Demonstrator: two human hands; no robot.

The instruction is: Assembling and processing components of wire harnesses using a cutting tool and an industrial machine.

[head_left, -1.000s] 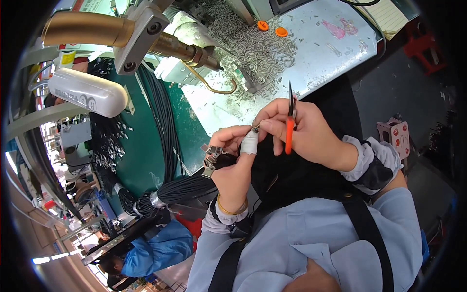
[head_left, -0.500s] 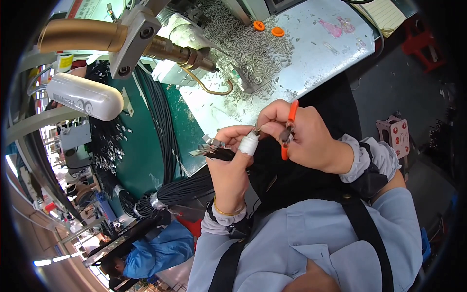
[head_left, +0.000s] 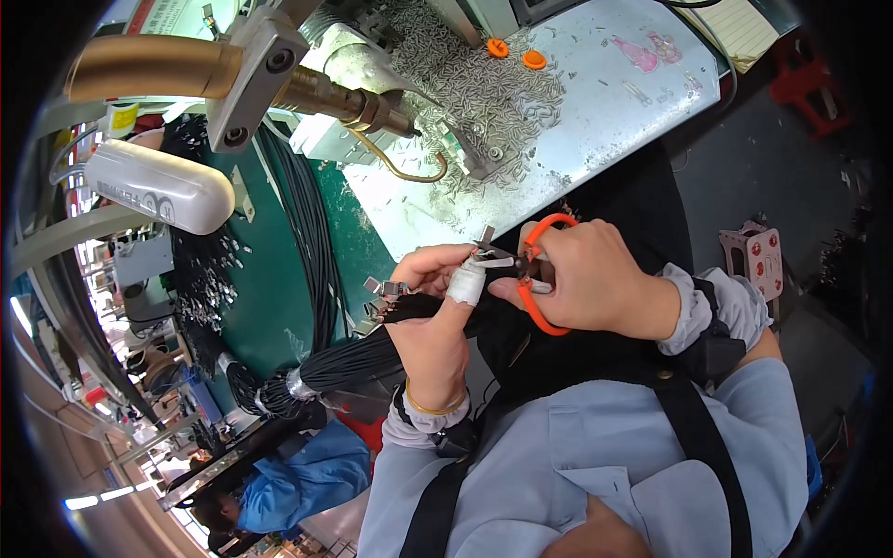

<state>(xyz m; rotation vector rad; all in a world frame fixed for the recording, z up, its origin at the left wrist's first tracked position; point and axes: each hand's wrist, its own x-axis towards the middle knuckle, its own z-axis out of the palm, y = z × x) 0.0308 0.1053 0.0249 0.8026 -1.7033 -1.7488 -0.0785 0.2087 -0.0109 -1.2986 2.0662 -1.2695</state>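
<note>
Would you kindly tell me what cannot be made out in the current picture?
Head view:
- Palm side of the right hand: hidden by its back.
- Part of the black cables at the left hand: covered by that hand.
- Whether the orange-handled pliers touch the metal connector: too small.
- Top of the notepad: cut off by the upper edge.

Your left hand (head_left: 435,339) partly hides the black cables (head_left: 352,365), your right hand (head_left: 600,279) the pliers (head_left: 526,268); the far-right notepad (head_left: 741,30) is cut off.
</note>
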